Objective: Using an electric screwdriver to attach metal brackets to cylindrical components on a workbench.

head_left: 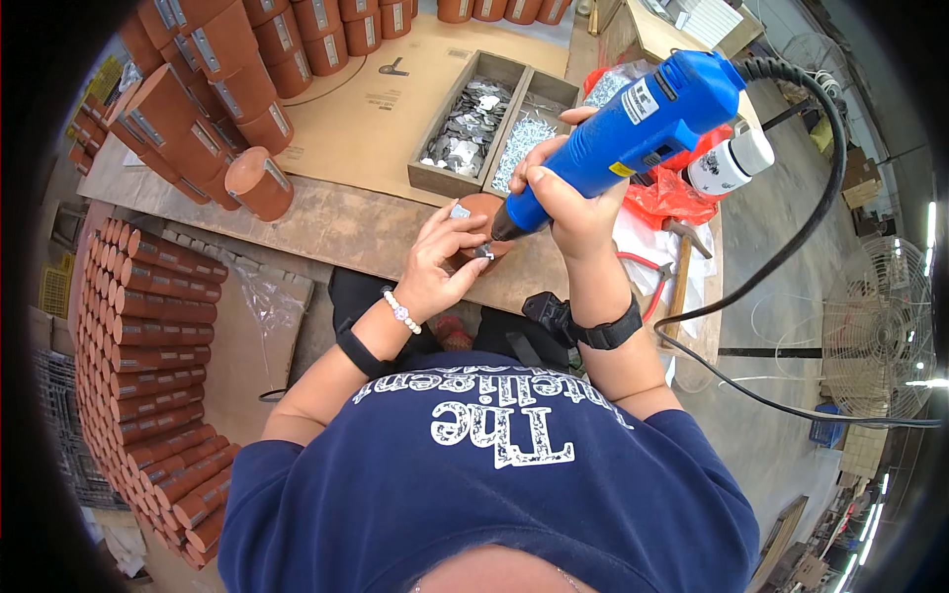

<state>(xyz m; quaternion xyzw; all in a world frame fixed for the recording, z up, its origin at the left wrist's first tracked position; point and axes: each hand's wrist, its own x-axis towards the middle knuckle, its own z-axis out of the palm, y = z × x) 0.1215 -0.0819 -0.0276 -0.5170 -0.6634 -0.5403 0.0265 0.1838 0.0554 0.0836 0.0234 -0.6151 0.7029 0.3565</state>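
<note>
My right hand (578, 208) is wrapped round a blue corded power screwdriver (633, 124). Its dark tip points down and left onto a reddish-brown cylinder (481, 207) at the table's near edge. Against this cylinder rests my left hand (435, 259), its thumb and fingers pinching a small dark metal piece (483, 251) beside the tool's tip. A grey metal strip (460, 211) shows on the cylinder by my left fingertips. The tool and my fingers hide much of the cylinder. Just beyond stands a two-part wooden box (447, 182), with flat metal pieces on the left and small silvery fasteners on the right.
Stacked brown cylinders (158, 109) fill the table's far left; one cylinder (259, 185) stands nearer. More are piled lower left (163, 326). Right of my hands lie a hammer (680, 282), red-handled pliers (656, 287) and a white bottle (732, 163). The tool's black cable (835, 168) loops right.
</note>
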